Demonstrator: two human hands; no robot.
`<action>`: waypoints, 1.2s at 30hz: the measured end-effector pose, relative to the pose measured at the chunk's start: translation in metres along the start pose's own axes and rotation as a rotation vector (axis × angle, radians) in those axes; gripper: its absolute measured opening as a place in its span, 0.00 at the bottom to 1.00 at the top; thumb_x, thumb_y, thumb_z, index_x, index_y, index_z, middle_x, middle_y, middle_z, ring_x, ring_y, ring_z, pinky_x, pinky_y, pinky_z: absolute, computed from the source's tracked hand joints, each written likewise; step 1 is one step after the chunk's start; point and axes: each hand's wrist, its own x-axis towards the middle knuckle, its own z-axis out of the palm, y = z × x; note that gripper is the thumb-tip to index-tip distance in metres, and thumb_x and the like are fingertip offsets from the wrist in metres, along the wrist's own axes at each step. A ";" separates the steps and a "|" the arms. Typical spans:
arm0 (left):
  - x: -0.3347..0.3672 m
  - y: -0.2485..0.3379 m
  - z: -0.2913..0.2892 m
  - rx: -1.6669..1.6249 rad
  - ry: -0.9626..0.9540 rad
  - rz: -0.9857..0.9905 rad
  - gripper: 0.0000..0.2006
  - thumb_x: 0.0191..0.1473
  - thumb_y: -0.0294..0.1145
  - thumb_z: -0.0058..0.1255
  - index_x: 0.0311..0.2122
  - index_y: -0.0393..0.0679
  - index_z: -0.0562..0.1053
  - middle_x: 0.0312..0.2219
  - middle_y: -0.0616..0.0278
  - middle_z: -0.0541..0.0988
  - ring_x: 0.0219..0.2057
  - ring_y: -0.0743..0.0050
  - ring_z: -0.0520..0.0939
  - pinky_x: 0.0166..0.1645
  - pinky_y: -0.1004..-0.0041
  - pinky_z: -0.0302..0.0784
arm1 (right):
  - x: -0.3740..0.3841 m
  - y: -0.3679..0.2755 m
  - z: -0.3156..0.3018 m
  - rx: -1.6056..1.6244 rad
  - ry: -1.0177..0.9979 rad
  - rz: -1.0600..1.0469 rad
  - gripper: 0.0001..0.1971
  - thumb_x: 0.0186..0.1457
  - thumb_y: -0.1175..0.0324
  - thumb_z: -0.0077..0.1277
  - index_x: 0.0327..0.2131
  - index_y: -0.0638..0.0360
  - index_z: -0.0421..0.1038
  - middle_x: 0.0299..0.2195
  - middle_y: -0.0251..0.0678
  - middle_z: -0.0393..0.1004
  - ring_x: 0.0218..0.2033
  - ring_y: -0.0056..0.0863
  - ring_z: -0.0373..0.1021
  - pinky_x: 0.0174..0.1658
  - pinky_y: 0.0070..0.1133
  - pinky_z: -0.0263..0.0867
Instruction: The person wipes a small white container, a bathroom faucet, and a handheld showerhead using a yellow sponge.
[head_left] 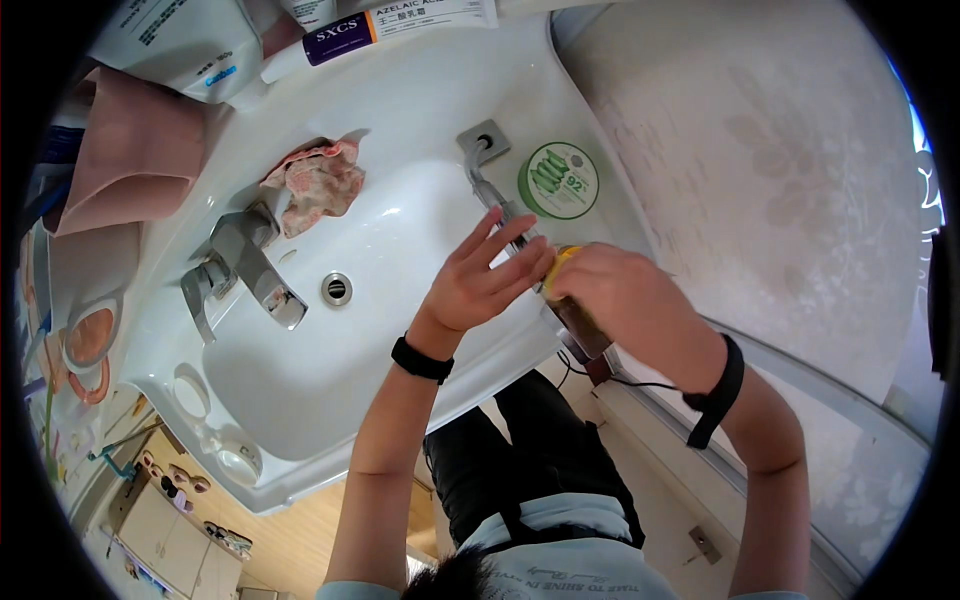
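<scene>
Over the right side of the white sink (340, 385), my right hand (625, 290) is closed around a small bottle with brown contents (580, 328) and a yellow part (562, 262) at its upper end. Its palm and fingers hide much of the bottle. My left hand (485, 280) is open, its fingers stretched toward the bottle's yellow end; whether they touch it I cannot tell. A bent chrome tube (483, 185) rises from a square plate just beyond my left fingertips. Behind the bottle sits a round green tub with a pale lid (560, 180).
A chrome faucet (255, 265) reaches over the basin beside the drain (337, 289). A crumpled pink cloth (318, 185) lies on the far rim. Tubes (400, 25) and a pink cup (135, 150) stand at the upper left. A dark cable (640, 383) hangs near the right edge.
</scene>
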 end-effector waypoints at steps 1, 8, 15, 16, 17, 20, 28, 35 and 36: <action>-0.002 0.000 0.001 0.021 -0.018 0.020 0.12 0.42 0.28 0.53 0.36 0.44 0.76 0.37 0.68 0.75 0.45 0.61 0.75 0.53 0.58 0.71 | -0.001 0.010 -0.005 -0.028 -0.044 0.054 0.08 0.40 0.76 0.48 0.29 0.62 0.69 0.30 0.39 0.70 0.36 0.36 0.67 0.40 0.26 0.65; -0.004 -0.002 -0.009 -0.025 0.004 0.009 0.11 0.43 0.26 0.52 0.36 0.42 0.75 0.37 0.65 0.75 0.44 0.58 0.77 0.50 0.59 0.74 | -0.001 0.002 0.003 0.109 0.069 0.048 0.06 0.39 0.76 0.46 0.26 0.62 0.69 0.26 0.40 0.70 0.35 0.40 0.67 0.40 0.28 0.64; -0.032 0.006 -0.023 -0.155 0.166 -0.135 0.11 0.41 0.21 0.54 0.35 0.41 0.75 0.36 0.61 0.77 0.41 0.56 0.78 0.44 0.66 0.79 | 0.017 -0.019 0.022 0.521 0.468 0.386 0.04 0.46 0.77 0.52 0.29 0.61 0.74 0.30 0.39 0.75 0.30 0.34 0.72 0.33 0.23 0.67; -0.035 0.008 -0.025 -0.177 0.178 -0.153 0.11 0.41 0.21 0.54 0.35 0.41 0.75 0.36 0.61 0.77 0.40 0.55 0.79 0.44 0.67 0.79 | 0.024 -0.018 0.037 0.648 0.506 0.382 0.04 0.45 0.78 0.53 0.28 0.61 0.74 0.30 0.39 0.75 0.30 0.33 0.72 0.32 0.22 0.67; -0.035 0.011 -0.031 -0.197 0.154 -0.166 0.11 0.41 0.20 0.55 0.35 0.40 0.75 0.36 0.60 0.77 0.40 0.55 0.79 0.44 0.68 0.78 | 0.033 -0.015 0.050 0.678 0.505 0.354 0.04 0.45 0.78 0.53 0.29 0.61 0.74 0.30 0.39 0.75 0.30 0.33 0.72 0.32 0.22 0.67; -0.045 0.016 -0.037 -0.250 0.168 -0.256 0.11 0.41 0.20 0.55 0.35 0.39 0.75 0.35 0.59 0.77 0.40 0.54 0.79 0.44 0.67 0.78 | 0.060 0.006 0.088 0.700 0.480 0.323 0.05 0.45 0.78 0.53 0.29 0.61 0.74 0.29 0.38 0.75 0.29 0.32 0.72 0.32 0.21 0.67; -0.061 0.022 -0.047 -0.358 0.228 -0.412 0.15 0.37 0.20 0.61 0.35 0.38 0.75 0.35 0.57 0.77 0.41 0.52 0.79 0.45 0.64 0.77 | 0.066 0.007 0.112 0.790 0.483 0.307 0.07 0.45 0.81 0.52 0.30 0.59 0.75 0.28 0.39 0.75 0.28 0.32 0.72 0.31 0.21 0.67; -0.068 0.031 -0.046 -0.350 0.285 -0.594 0.19 0.37 0.24 0.64 0.37 0.41 0.69 0.36 0.57 0.75 0.42 0.51 0.78 0.46 0.62 0.75 | 0.070 0.008 0.130 0.794 0.563 0.347 0.09 0.46 0.84 0.51 0.31 0.61 0.75 0.31 0.37 0.75 0.29 0.26 0.72 0.32 0.17 0.67; -0.069 0.031 -0.047 -0.355 0.241 -0.638 0.21 0.39 0.27 0.64 0.39 0.44 0.66 0.38 0.57 0.74 0.43 0.51 0.77 0.48 0.61 0.74 | 0.069 0.016 0.135 0.786 0.585 0.390 0.10 0.45 0.84 0.51 0.31 0.60 0.75 0.31 0.37 0.75 0.29 0.28 0.72 0.33 0.18 0.67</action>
